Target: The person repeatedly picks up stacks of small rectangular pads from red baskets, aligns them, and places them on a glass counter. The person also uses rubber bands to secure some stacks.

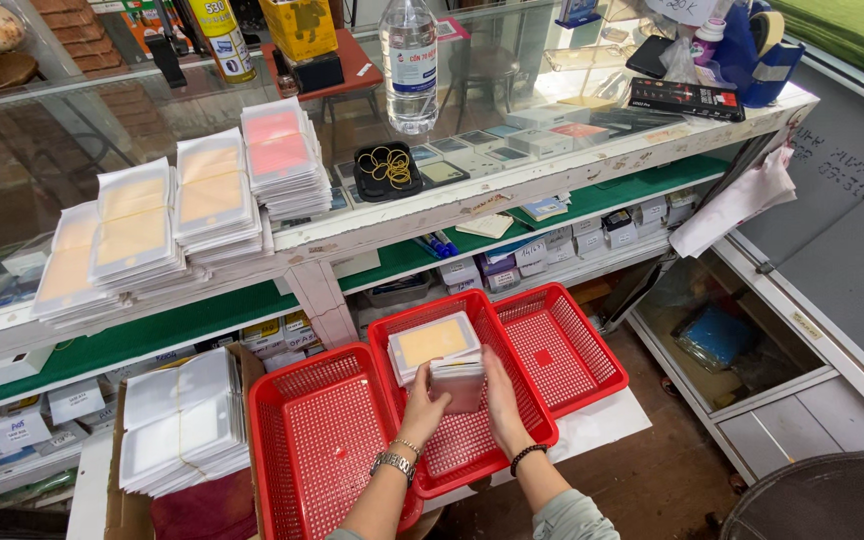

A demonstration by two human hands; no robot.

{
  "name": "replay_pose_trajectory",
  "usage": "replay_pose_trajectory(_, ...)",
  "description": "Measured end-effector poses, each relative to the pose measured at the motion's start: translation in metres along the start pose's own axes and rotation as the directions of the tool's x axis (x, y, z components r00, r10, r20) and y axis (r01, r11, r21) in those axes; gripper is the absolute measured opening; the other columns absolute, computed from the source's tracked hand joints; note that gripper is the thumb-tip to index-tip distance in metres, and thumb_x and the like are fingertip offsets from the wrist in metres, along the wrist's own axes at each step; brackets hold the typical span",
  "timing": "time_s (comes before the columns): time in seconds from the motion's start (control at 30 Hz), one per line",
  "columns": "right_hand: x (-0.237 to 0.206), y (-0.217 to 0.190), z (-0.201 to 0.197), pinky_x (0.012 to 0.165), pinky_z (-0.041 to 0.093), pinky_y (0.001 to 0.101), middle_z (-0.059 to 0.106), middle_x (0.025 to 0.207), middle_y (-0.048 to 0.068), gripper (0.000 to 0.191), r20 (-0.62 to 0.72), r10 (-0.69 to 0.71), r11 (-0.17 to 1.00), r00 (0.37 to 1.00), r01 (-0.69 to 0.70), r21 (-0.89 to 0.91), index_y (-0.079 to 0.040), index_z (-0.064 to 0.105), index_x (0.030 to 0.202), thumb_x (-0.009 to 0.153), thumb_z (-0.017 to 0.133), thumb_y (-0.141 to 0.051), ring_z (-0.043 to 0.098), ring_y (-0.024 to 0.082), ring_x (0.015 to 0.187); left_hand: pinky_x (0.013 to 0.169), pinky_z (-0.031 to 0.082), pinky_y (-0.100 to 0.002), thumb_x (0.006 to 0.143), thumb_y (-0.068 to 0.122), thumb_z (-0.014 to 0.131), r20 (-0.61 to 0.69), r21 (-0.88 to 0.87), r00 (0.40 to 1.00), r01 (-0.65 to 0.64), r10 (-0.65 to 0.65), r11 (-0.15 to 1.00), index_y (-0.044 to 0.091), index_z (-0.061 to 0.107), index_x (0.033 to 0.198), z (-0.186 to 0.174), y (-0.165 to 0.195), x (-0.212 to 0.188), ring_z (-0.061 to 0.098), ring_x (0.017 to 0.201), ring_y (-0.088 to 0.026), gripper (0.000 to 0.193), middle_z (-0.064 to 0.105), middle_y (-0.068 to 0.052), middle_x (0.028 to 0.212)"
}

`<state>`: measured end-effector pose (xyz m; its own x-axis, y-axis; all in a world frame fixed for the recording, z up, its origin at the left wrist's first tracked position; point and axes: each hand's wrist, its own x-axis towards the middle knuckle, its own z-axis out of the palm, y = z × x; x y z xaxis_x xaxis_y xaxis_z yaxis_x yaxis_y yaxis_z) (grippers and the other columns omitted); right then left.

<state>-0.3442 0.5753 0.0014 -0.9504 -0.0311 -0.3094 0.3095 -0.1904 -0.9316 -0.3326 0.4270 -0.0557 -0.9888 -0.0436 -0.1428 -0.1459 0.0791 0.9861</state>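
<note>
Both of my hands hold one small stack of flat white packets (458,382) over the middle red basket (529,420). My left hand (422,406) grips its left side and my right hand (499,398) its right side. Another stack, its top packet (433,343) showing an orange inside, lies at the far end of the same basket. An empty red basket (314,440) stands to the left and another (558,345) to the right.
Several piles of white packets (180,210) lie on the glass counter (422,215), with a water bottle (409,62) and a black tray of rubber bands (386,168). A cardboard box (127,500) of bundled packets stands at lower left. Shelves below hold small boxes.
</note>
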Motion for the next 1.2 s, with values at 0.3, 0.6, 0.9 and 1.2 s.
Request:
replay_pose_trajectory(0.3,0.014,0.006,0.010,0.120,0.034,0.0392,0.034,0.164,0.017,0.071,-0.010,-0.223,0.893,0.975,0.200,-0.404,-0.010,0.027,0.159,0.100,0.051,-0.040,0.038,0.029,0.149,0.115,0.045,-0.042,0.089,0.003,0.069,0.004,0.175,1.000,-0.013,0.013,0.984,0.023,0.040,0.143,-0.001,0.013,-0.011,0.047,0.143,-0.030,0.064,0.048,-0.018,0.152)
replay_pose_trajectory(0.6,0.004,0.004,0.005,0.122,0.026,0.0402,0.031,0.166,0.010,0.068,-0.190,-0.099,0.994,0.977,0.090,-0.060,-0.014,0.028,0.160,0.100,0.044,-0.043,0.031,0.026,0.152,0.116,0.042,-0.044,0.091,0.006,0.066,0.021,0.119,1.000,-0.021,0.019,0.993,0.022,0.035,0.150,-0.015,0.017,-0.016,0.044,0.144,-0.030,0.069,0.044,-0.018,0.154)
replay_pose_trajectory(0.9,-0.016,0.034,-0.006,0.120,0.030,0.0335,0.046,0.158,0.011,0.063,0.136,-0.069,0.987,0.988,0.088,-0.134,-0.006,0.035,0.156,0.093,0.040,-0.008,0.041,0.023,0.146,0.113,0.044,-0.044,0.096,0.022,0.068,-0.032,0.439,0.997,-0.055,0.077,0.897,-0.001,0.033,0.149,-0.016,-0.012,-0.012,0.052,0.134,-0.037,0.068,0.052,-0.026,0.144)
replay_pose_trajectory(1.2,-0.005,0.043,-0.012,0.115,0.038,0.0346,0.057,0.146,0.015,0.056,0.112,-0.191,0.842,0.975,0.222,-0.491,-0.004,0.040,0.150,0.095,0.050,-0.007,0.052,0.024,0.138,0.101,0.052,-0.046,0.097,0.022,0.058,0.005,0.488,0.993,-0.109,0.122,0.866,0.003,0.037,0.145,0.000,0.004,-0.016,0.063,0.121,-0.035,0.055,0.062,-0.024,0.129)
